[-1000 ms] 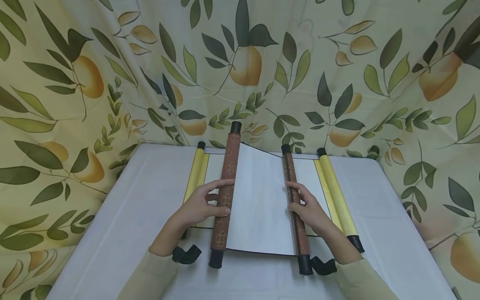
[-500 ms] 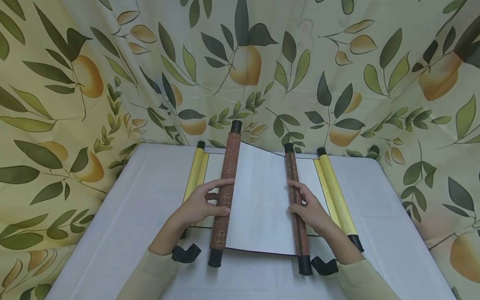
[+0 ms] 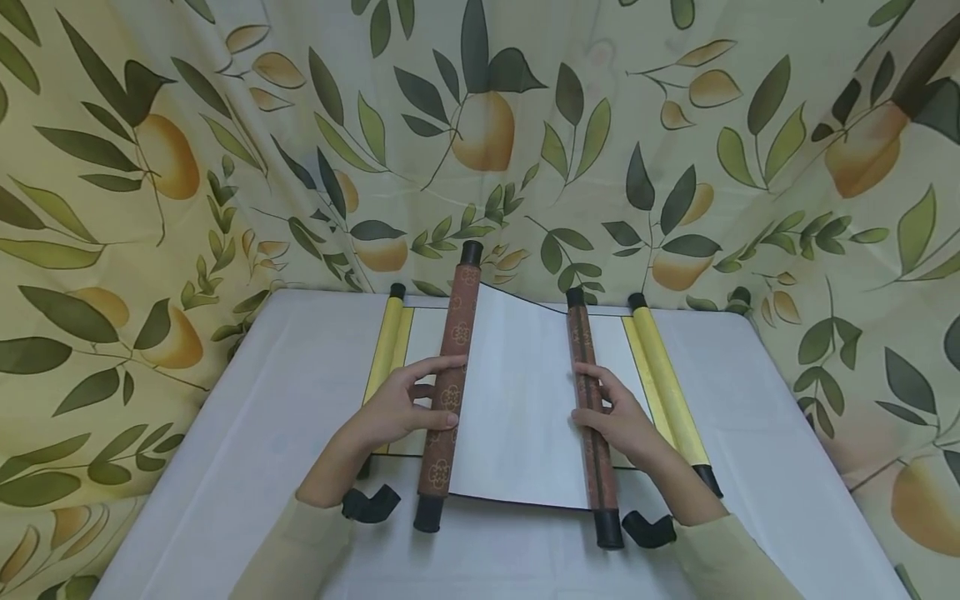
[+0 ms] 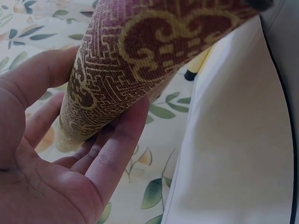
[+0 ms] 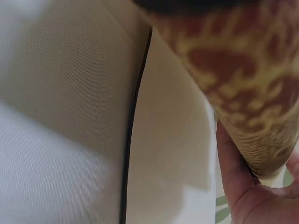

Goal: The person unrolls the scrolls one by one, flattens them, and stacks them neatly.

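Observation:
A red-brown patterned scroll is partly unrolled above the table, its blank white paper (image 3: 525, 400) stretched between two rolled ends with black knobs. My left hand (image 3: 390, 408) grips the thicker left roll (image 3: 459, 325), thumb in front. The right hand (image 3: 618, 417) holds the thinner right roll (image 3: 602, 479) between thumb and fingers. In the left wrist view, fingers curl around the gold-patterned roll (image 4: 126, 56). The right wrist view shows the other roll (image 5: 247, 88) close up, with part of the hand (image 5: 261, 200) beneath it.
Under the held scroll, a second scroll lies open on the white-covered table (image 3: 300, 350), with a yellow left roll (image 3: 383, 346) and a yellow right roll (image 3: 671, 387). Black wrist-worn pieces (image 3: 371, 503) sit near both cuffs. A leaf-and-fruit curtain (image 3: 420, 192) hangs behind.
The head view has shifted slightly, so the background sits a little further left. Both hands keep their hold on the scroll, nearly still.

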A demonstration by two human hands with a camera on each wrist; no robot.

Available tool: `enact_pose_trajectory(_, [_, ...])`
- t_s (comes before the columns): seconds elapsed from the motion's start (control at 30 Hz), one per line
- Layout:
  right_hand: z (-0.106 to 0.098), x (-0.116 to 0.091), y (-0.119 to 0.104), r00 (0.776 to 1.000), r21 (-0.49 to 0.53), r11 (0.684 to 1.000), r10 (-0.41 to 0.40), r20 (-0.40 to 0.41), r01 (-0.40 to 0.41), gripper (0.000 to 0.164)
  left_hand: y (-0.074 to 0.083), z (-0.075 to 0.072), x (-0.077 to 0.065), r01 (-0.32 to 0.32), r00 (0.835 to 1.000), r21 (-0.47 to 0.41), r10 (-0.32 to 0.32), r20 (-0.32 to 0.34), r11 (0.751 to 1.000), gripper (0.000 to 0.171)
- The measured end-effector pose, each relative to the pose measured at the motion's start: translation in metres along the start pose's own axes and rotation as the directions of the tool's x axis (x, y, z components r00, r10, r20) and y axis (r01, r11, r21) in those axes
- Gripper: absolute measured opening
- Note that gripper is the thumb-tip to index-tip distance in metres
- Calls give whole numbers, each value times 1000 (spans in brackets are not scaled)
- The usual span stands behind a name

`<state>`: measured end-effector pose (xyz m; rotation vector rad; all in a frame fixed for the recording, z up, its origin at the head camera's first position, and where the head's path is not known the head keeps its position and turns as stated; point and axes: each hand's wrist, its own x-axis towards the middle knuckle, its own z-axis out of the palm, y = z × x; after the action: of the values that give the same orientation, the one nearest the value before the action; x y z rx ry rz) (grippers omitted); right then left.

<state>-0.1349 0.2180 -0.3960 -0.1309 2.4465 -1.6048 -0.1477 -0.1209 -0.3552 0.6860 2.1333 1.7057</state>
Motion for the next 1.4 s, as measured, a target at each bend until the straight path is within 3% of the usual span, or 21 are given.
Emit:
enact_pose_trajectory(0.23, [-4,4,10,1000,34,999,-3,0,3,60,0,-3,0,2,1000,0,-2,-3,1000,69])
enact_pose_trajectory(0.43, [-6,10,27,999,-17,999,-30,-17,30,61,1,-4,-2,-8,1000,11,8,-5,1000,69])
enact_pose_trajectory(0.7, [-9,10,31,998,-35,998,-60,-14,59,56,4,-6,-6,19,1000,2,-19,-20,1000,68])
enact_pose_trajectory(1.03, [-11,4,25,999,-29,999,-42,-13,41,53,6,-5,-7,36,999,-16,-36,-18,999,67])
enact_pose_trajectory(1.4, [-13,1,38,1000,-9,1000,-3,-16,2,53,4,-3,-6,-11,1000,-13,11,0,1000,68])
